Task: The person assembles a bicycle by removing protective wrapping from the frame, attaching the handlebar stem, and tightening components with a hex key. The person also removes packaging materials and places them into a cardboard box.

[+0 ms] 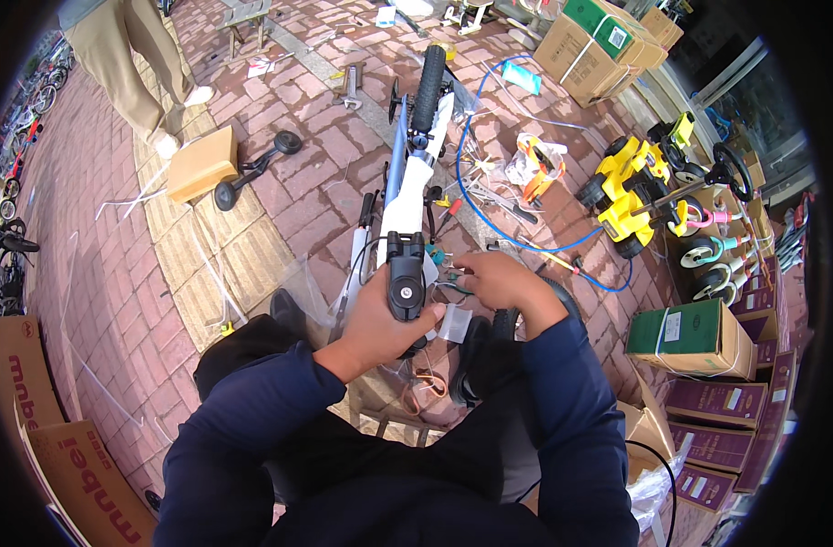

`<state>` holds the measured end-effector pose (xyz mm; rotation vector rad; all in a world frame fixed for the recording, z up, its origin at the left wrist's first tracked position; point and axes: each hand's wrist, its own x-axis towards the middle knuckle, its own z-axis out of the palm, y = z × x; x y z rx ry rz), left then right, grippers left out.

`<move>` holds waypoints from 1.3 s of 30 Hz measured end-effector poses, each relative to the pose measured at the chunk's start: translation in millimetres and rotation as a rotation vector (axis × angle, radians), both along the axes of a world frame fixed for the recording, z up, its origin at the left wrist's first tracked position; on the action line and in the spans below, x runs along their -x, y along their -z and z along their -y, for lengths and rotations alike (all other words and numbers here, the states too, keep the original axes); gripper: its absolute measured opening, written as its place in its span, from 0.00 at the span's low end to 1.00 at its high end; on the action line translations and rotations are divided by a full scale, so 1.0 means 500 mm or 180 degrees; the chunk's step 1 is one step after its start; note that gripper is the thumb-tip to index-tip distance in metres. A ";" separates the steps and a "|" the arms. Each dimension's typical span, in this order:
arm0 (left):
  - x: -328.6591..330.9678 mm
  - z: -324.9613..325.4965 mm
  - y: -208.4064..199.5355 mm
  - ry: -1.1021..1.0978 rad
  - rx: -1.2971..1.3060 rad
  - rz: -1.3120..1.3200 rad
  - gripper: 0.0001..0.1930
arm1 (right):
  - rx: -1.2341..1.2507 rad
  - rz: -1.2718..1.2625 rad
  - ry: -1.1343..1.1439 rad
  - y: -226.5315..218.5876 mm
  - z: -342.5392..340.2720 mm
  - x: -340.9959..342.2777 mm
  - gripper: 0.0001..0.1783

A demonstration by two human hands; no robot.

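A small bicycle with a blue frame (397, 164) partly wrapped in white sheeting stretches away in front of me, its black-tyred wheel (427, 87) at the far end. My left hand (373, 321) is wrapped round the black handlebar stem (406, 284), thumb along its near right side. Just to the right, my right hand (501, 281) has its fingers curled in a pinch beside small green-handled tools. Whatever lies between those fingertips is too small to make out. A clear plastic piece (455, 323) is below, between the hands.
Hand tools and a blue hose (459, 164) lie on the brick paving to the right. A yellow ride-on toy (631, 191) and cartons (694, 337) stand farther right. At the left are a cardboard box (203, 164), a black part with wheels (257, 170) and a standing person's legs (129, 68).
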<state>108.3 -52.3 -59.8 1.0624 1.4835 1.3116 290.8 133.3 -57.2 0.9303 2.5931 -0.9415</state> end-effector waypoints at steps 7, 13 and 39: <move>0.081 -0.032 -0.048 -0.0331 -0.0412 -0.0102 0.21 | 0.0031 -0.0046 0.0093 -0.010 0.008 -0.005 0.20; 0.288 -0.067 -0.129 -0.0368 -0.0541 0.0808 0.19 | 0.0177 0.0127 0.0070 -0.015 0.005 -0.007 0.20; 0.676 0.134 -0.133 -0.1365 -0.1156 0.0012 0.25 | 0.0058 0.0645 -0.0828 0.028 0.059 0.120 0.23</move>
